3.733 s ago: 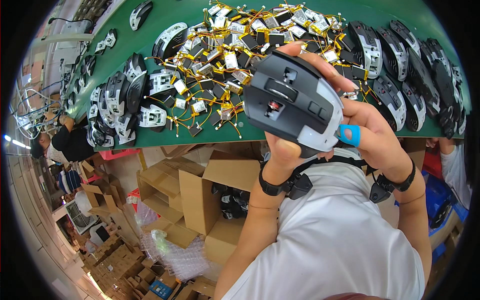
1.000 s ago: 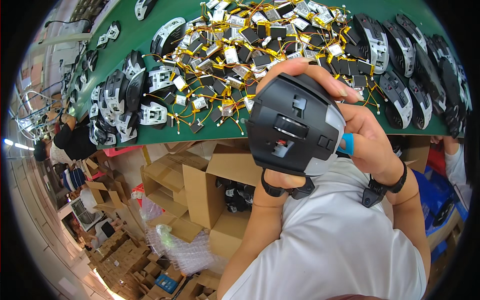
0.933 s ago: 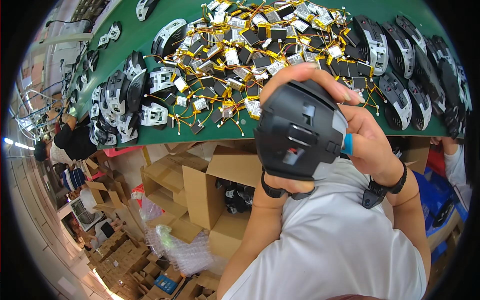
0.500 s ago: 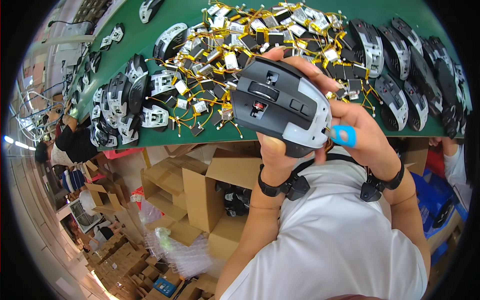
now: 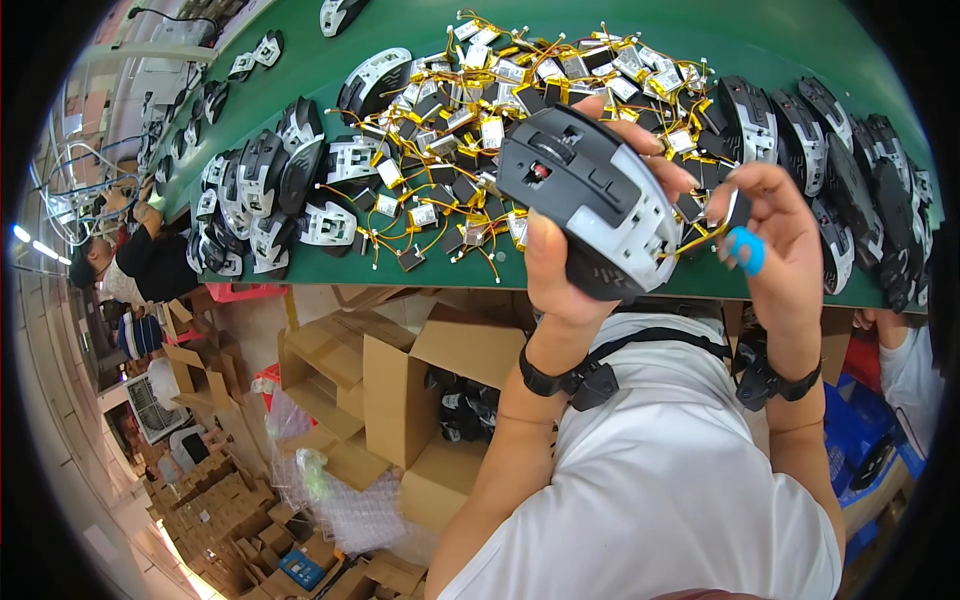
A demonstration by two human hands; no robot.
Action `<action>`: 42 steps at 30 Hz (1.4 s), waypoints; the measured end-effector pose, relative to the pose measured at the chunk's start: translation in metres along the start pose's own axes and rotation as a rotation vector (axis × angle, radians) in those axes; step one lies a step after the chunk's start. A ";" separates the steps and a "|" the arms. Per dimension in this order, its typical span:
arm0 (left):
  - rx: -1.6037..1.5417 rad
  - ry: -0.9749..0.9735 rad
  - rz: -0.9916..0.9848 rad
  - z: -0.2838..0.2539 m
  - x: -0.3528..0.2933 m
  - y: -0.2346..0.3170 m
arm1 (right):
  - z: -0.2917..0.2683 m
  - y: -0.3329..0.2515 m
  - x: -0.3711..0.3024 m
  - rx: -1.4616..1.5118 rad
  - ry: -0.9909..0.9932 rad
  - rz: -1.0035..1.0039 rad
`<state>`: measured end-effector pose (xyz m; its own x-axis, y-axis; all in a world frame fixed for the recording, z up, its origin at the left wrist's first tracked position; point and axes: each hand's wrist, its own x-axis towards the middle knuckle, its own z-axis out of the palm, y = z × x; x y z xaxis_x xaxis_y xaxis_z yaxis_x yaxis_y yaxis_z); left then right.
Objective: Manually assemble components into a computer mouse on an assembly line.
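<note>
My left hand [image 5: 562, 298] holds a black-and-grey computer mouse [image 5: 600, 205] with its top cover off, thumb on the near side and fingers round the far side. The scroll wheel and a small red part show on it. My right hand [image 5: 780, 235], with a blue wrap round one finger, pinches a small dark, flat battery pack [image 5: 739, 212]. Yellowish wires [image 5: 698, 241] run from the battery to the rear end of the mouse. Just beyond the mouse lies a heap of battery packs [image 5: 490, 132] with thin wires, on the green table [image 5: 500, 268].
More open mice [image 5: 262, 180] stand clustered on the left, and another group [image 5: 850, 190] on the right. Open cardboard boxes [image 5: 400, 400] and bubble wrap [image 5: 345, 495] lie below the table edge. Another person's arm [image 5: 885, 330] shows at the right; a person in black [image 5: 158, 262] is at the far left.
My right hand has moved off the mouse to the right, and the battery and its wires now show in it. The mouse has turned and shifted right in my left hand.
</note>
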<state>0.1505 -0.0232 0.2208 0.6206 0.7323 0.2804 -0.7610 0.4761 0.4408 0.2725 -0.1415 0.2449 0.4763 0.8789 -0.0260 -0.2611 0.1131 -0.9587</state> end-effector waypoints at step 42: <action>-0.043 0.145 -0.267 0.013 0.001 -0.005 | 0.016 -0.022 0.017 -0.863 -0.140 -0.578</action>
<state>0.1571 -0.0309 0.2300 0.7683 0.6392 0.0331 -0.5840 0.6790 0.4449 0.2723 -0.1219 0.2705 0.2215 0.8483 0.4810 0.6891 0.2129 -0.6927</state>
